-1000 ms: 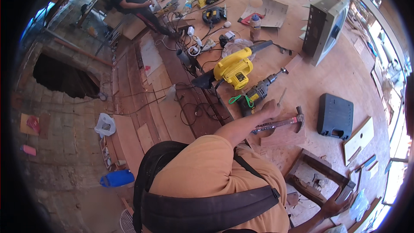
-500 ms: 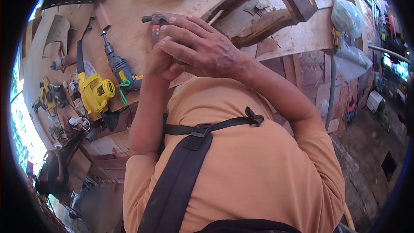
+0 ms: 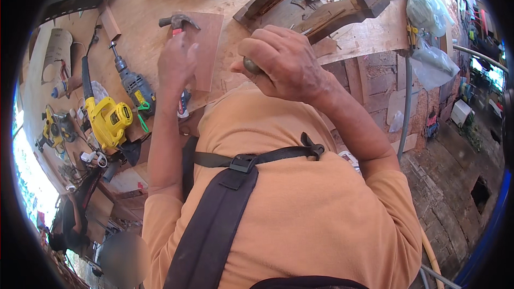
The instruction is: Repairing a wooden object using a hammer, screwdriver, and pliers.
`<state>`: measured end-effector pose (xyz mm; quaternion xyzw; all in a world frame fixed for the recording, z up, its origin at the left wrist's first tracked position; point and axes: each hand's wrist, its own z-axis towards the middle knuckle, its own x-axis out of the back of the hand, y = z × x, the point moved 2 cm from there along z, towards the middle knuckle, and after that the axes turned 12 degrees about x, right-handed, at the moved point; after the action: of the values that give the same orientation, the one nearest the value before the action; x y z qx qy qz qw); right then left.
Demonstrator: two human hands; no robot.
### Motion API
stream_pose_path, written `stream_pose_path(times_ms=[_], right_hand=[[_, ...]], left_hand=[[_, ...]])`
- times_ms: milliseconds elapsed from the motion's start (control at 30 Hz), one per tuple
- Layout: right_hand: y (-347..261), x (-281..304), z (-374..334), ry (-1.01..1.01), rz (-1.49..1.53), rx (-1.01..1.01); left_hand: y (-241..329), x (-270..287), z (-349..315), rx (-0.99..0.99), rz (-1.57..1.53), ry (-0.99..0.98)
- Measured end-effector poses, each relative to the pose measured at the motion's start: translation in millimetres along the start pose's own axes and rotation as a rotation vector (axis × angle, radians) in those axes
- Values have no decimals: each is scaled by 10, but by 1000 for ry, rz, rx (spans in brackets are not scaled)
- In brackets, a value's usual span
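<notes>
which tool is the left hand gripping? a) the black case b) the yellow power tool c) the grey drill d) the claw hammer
d: the left hand is closed round the handle of the claw hammer, whose head lies on the thin brown board; the yellow power tool and the grey drill lie untouched beside it.

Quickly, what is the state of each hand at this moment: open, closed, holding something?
Left hand: closed around the handle of the claw hammer.
Right hand: closed on a small dark rounded object; what it is cannot be told.
</notes>
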<state>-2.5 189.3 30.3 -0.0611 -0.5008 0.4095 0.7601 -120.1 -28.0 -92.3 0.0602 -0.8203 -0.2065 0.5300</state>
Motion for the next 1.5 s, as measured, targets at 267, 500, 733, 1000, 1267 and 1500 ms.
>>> stream_pose_path(times_ms=[267, 500, 733, 1000, 1267, 1500], right_hand=[[174, 56, -54, 137, -58, -36], [322, 84, -215, 202, -88, -34], [560, 472, -92, 190, 4, -185], [866, 800, -201, 39, 479, -497], [594, 985, -337, -29, 425, -429], [338, 941, -425, -7, 252, -401]], left_hand=[[-745, -301, 117, 195, 66, 201], [-896, -489, 147, 250, 76, 81], [-938, -552, 268, 302, 26, -26], [-708, -450, 322, 336, 94, -3], [-857, -504, 437, 300, 47, -38], [-578, -266, 275, 252, -362, 88]])
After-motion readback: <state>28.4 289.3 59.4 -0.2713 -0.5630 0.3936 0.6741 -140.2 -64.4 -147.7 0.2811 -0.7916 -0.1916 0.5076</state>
